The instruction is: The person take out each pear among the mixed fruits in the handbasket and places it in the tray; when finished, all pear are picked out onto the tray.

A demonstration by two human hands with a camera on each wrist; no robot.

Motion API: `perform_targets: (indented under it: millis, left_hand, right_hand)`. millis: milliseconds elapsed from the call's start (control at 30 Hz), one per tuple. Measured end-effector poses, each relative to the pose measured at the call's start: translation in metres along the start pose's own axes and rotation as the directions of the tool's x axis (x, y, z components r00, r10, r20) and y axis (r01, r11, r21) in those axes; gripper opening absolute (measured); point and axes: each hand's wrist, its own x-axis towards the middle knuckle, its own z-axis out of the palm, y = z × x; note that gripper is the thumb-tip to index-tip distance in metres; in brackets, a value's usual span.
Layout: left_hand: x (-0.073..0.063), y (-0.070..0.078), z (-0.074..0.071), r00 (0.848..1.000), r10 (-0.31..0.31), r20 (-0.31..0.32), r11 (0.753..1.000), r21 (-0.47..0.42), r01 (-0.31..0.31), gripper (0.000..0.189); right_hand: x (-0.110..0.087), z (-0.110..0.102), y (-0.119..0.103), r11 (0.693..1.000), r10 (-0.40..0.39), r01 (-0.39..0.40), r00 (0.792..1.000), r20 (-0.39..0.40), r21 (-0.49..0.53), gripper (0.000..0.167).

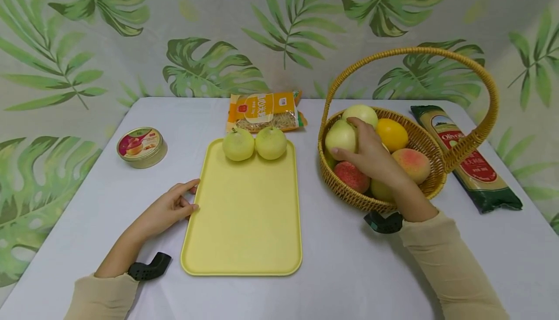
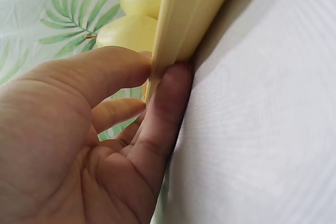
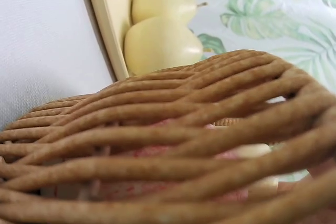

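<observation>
My left hand (image 1: 168, 207) pinches the left rim of a yellow rectangular tray (image 1: 244, 213). The left wrist view shows the rim between thumb and finger, one finger (image 2: 170, 95) tucked beneath it. Two pale yellow-green pears (image 1: 238, 145) sit side by side at the tray's far end. Over a woven wicker basket (image 1: 345, 194) on the right, my right hand (image 1: 373, 155) grips another pale pear (image 1: 340, 138), thumb and fingers around its side. This pear rests among the other fruit. Basket weave hides most of the right hand in the right wrist view.
Also in the basket are a yellow lemon (image 1: 392, 134), a red peach (image 1: 351, 176), a pink-yellow peach (image 1: 411, 164) and another pale pear (image 1: 361, 114). A tall handle (image 1: 412, 51) arches over it. Around stand a round tin (image 1: 141, 147), an orange noodle packet (image 1: 264, 111) and a long pasta packet (image 1: 473, 164).
</observation>
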Motion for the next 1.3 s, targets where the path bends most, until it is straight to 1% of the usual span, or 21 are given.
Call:
perform_targets:
  millis: [167,333,500,667,800,933,1100,1200,1300]
  left_hand:
    - [0.0,0.0,0.0,1.0,0.002,0.004,1.0,-0.008,-0.002,0.061]
    - [0.0,-0.001,0.0,1.0,0.013,0.0,1.0,0.001,-0.013,0.06]
    - [0.0,-0.001,0.0,1.0,0.021,-0.003,1.0,0.01,-0.021,0.059]
    - [0.0,-0.002,0.0,1.0,0.02,-0.001,1.0,0.007,-0.02,0.059]
    - [0.0,-0.001,0.0,1.0,0.019,0.0,1.0,0.005,-0.019,0.059]
    - [0.001,-0.002,0.0,1.0,0.021,0.002,1.0,0.002,-0.021,0.059]
    - [0.001,-0.002,0.0,1.0,0.024,-0.002,1.0,0.006,-0.024,0.059]
    - [0.001,-0.002,0.0,1.0,0.025,-0.006,1.0,0.014,-0.025,0.059]
    - [0.001,-0.003,0.0,1.0,0.028,-0.002,1.0,0.012,-0.028,0.059]
  right_hand:
    - [0.004,0.002,-0.004,1.0,0.001,-0.001,1.0,0.014,-0.026,0.076]
    - [0.007,0.004,-0.007,0.999,0.037,-0.036,0.999,0.027,-0.041,0.076]
    - [0.009,0.003,-0.007,0.998,0.021,-0.02,0.999,0.025,-0.062,0.075]
    - [0.008,0.003,-0.007,1.0,0.02,-0.02,1.0,-0.008,0.006,0.076]
    - [0.005,0.003,-0.007,0.997,0.015,-0.01,0.998,-0.065,0.078,0.078]
    - [-0.001,0.002,-0.007,0.991,-0.019,0.037,0.991,-0.13,0.132,0.077]
    - [-0.012,0.004,-0.016,0.977,-0.095,0.127,0.978,-0.186,0.169,0.076]
    - [-0.018,0.008,-0.026,0.958,-0.16,0.205,0.963,-0.217,0.202,0.077]
    - [-0.023,0.014,-0.039,0.928,-0.227,0.281,0.947,-0.227,0.246,0.078]
